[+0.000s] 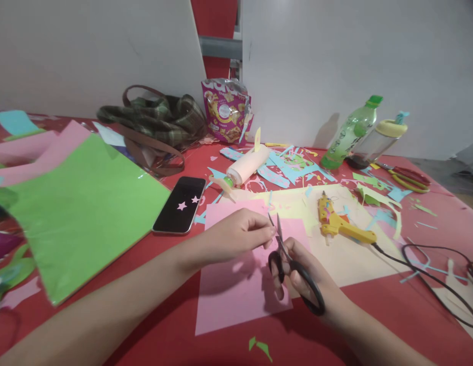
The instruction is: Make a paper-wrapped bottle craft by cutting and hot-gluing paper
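My right hand (303, 267) has its fingers through the black handles of a pair of scissors (312, 290), whose blades are parted and point away from me. Beside the blade tips, my left hand (244, 231) is closed in a pinch. A small bit of pink seems to show at its fingertips, too small to name surely. Both hands hover over a sheet of pink paper (221, 305). Two small pink paper stars (182, 206) lie on a black phone (171, 218) to the left.
A yellow glue gun (343, 226) with a black cord lies on cream paper (351, 269) at right. Green sheets (87, 203) cover the left. Behind are a plaid bag (160, 119), a snack bag (227, 112), a paper roll (247, 165), a green bottle (351, 132) and scraps.
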Available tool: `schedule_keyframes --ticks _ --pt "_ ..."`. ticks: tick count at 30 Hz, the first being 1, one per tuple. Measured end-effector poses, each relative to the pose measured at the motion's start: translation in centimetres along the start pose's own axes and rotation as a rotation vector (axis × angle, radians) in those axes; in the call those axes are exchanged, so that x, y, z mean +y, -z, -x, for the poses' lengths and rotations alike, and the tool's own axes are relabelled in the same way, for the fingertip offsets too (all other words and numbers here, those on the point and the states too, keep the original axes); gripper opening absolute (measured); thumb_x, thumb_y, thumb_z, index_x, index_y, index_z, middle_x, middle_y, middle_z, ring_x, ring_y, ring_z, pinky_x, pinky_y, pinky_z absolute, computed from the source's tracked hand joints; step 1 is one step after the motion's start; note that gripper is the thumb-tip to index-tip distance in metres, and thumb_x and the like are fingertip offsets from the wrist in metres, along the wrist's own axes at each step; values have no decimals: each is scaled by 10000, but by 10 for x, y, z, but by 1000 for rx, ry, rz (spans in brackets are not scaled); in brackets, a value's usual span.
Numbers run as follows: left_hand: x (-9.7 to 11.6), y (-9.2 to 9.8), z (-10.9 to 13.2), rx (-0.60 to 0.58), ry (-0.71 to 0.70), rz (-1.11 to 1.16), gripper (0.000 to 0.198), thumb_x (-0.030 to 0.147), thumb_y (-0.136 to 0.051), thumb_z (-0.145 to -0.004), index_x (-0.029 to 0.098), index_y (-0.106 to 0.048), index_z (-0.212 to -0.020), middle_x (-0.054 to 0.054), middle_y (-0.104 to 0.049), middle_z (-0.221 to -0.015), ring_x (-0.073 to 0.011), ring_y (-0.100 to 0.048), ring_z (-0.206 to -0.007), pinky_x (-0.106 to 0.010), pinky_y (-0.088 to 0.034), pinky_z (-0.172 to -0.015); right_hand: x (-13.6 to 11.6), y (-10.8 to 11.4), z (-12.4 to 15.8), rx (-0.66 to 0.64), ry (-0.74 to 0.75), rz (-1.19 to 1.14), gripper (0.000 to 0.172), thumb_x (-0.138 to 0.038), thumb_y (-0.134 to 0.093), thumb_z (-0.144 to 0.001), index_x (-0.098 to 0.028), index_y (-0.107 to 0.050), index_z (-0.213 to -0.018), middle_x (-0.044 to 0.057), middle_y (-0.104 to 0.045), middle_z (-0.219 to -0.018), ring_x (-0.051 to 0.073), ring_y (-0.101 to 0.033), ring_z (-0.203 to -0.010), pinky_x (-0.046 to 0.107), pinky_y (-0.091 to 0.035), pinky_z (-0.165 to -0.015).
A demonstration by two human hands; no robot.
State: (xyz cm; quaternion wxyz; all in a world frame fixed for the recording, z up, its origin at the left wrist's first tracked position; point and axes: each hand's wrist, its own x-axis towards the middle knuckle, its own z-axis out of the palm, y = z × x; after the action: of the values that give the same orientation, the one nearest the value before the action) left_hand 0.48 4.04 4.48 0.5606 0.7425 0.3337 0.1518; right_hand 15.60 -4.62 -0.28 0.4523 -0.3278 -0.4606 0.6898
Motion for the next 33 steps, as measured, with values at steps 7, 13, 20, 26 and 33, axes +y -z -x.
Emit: schedule_keyframes --ticks 7,13,20,26,33 --pt "0 0 0 -37 34 74 247 259 -413 -755 153 -416 -532 55 -340 -501 -68 -320 -471 -197 -250 -450 8 4 -1 -10 17 -59 365 -492 -565 -689 -217 -337 -758 -24 -448 -685 89 -476 -523 228 -377 -489" --pt "-3 -7 -1 -39 46 236 265 273 -399 -782 149 -424 -549 52 -379 -518 -65 -361 -484 -194 -286 -481 1 1 2 2 24 -27 332 -479 -530 -730 -217 -334 -791 -9 -458 -710 107 -488 -589 261 -375 -567" --pt "-7 -16 -1 -17 27 385 282 274 -403 -795 142 -431 -548 56 -371 -530 -57 -343 -500 -184 -283 -500 -1 -1 0 12 51 -26 320 -474 -513 -745 -219 -322 -782 -14 -453 -687 109 -480 -572 259 -368 -545" --pt "-8 -21 -1 10 49 405 299 296 -386 -810 149 -420 -551 57 -342 -526 -57 -319 -481 -184 -279 -482 -3 -2 0 34 50 -24 308 -459 -516 -750 -219 -327 -785 -6 -461 -717 104 -480 -592 254 -371 -551" --pt "-10 -28 1 71 53 413 301 334 -407 -799 153 -441 -561 48 -380 -525 -64 -376 -482 -183 -309 -475 -2 -1 1 41 67 -12 301 -461 -509 -754 -216 -339 -794 -6 -464 -737 105 -500 -621 264 -372 -593"
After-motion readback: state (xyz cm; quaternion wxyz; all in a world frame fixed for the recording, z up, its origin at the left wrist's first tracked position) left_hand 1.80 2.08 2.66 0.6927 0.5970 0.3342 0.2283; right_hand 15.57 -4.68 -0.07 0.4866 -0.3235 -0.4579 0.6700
